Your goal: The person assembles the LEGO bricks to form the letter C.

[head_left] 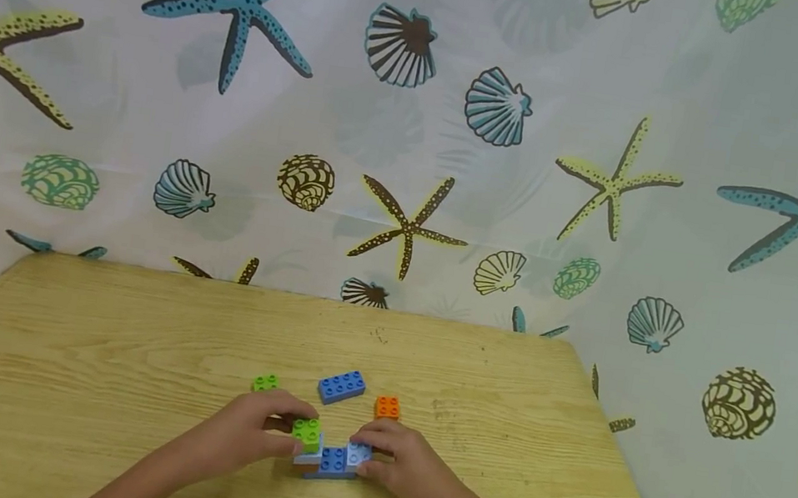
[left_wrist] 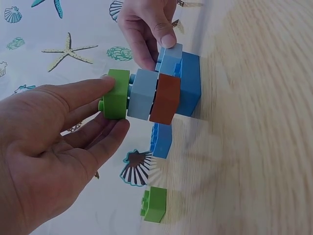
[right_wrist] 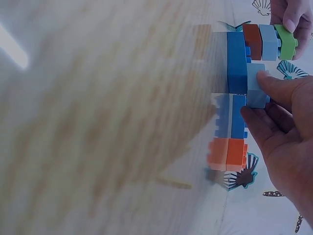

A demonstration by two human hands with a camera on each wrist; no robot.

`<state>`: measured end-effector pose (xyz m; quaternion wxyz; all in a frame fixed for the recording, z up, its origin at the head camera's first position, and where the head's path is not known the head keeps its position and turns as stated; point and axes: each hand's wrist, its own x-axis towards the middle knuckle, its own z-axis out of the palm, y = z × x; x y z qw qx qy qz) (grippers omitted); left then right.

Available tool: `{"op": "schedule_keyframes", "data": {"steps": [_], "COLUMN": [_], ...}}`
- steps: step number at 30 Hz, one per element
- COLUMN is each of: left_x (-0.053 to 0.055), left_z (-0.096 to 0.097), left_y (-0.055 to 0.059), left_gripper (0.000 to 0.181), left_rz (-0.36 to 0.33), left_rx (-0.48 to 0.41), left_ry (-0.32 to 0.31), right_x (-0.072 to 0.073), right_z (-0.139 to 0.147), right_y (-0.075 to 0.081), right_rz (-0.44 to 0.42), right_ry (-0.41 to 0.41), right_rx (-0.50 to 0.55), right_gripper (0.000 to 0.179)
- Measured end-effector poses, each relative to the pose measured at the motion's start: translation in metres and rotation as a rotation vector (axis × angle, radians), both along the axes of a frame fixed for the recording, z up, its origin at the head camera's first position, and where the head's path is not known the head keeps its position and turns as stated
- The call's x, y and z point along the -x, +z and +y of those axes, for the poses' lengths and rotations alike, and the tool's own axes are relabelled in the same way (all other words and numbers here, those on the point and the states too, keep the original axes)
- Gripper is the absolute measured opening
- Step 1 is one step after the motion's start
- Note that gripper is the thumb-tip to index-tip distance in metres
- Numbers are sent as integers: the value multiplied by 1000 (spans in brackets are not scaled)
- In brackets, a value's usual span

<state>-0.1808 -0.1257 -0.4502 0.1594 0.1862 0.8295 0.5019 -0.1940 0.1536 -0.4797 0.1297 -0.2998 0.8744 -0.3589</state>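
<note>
A long blue brick (head_left: pixel 332 462) lies on the table in front of the person. On its left end stand a red-brown brick (left_wrist: pixel 165 99) and, above that, a light blue brick (left_wrist: pixel 142 94). The left hand (head_left: pixel 245 429) pinches a green brick (left_wrist: pixel 116 94) at the top of this stack; in both wrist views it sits slightly tilted, with light blue studs showing in the gap. The right hand (head_left: pixel 410 462) holds a second light blue brick (right_wrist: pixel 256 86) between thumb and fingers, on the right end of the long blue brick.
Behind the hands lie a loose green brick (head_left: pixel 265 383), another long blue brick (head_left: pixel 341 387) and an orange brick (head_left: pixel 388 407). The wooden table (head_left: pixel 91 343) meets a cloth (head_left: pixel 416 117) printed with shells and starfish at its back and right.
</note>
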Motion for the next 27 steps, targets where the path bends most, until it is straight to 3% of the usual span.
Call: {"op": "schedule_keyframes", "data": {"steps": [20,27], "left_x": [0,-1], "left_z": [8,9], "left_y": [-1,0], "left_gripper": [35,37], "left_rz": [92,71], "left_rx": [86,88], "left_ry": [-2,0], "right_x": [1,1], "right_z": [0,0], "right_y": [0,0], "right_rz": [6,8], "right_ry": [7,6], "right_rx": [-4,-4], "right_gripper": [34,33]}}
